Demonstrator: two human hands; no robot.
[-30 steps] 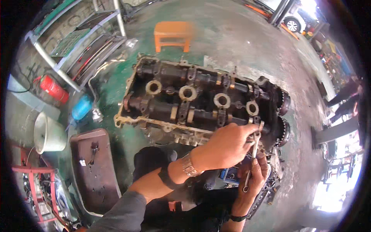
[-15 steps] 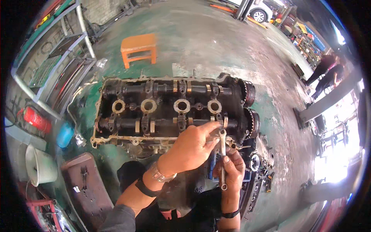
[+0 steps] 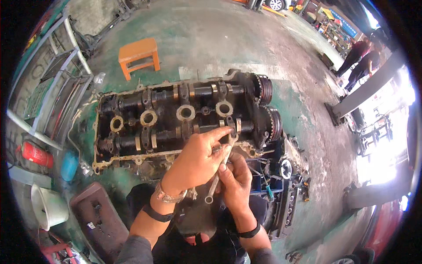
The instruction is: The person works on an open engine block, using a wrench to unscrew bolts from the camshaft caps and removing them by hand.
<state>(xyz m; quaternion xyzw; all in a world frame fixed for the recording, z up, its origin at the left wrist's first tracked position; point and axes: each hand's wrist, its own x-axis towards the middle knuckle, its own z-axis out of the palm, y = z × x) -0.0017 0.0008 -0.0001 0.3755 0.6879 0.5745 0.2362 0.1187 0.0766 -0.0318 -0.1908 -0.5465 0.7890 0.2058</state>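
A cylinder head (image 3: 132, 154) with two camshafts lies in front of me. My left hand (image 3: 193, 154) reaches over its near edge, index finger stretched to a bearing cap (image 3: 230, 121) near the right end. A small metal end (image 3: 216, 149) shows between that hand's thumb and index finger; the rest of the piece is hidden. My right hand (image 3: 236, 178) grips a combination wrench (image 3: 215, 185) around the shank. The wrench slants, its ring end toward me and its upper end by the left fingertip. The left thumb lies against or close to the wrench.
Right of the cylinder head sit its timing gears (image 3: 272, 123). Below them are a blue tray (image 3: 268, 185) with tools and a dark rail (image 3: 288, 209). An orange stool (image 3: 138, 55) stands beyond. At left are a brown tray (image 3: 99, 218), a white bucket (image 3: 48, 207) and a fire extinguisher (image 3: 37, 154).
The wrench has tipped from nearly upright to slanting, its ring end swinging left. Both hands have drawn closer together. The whole scene has shifted left in the view.
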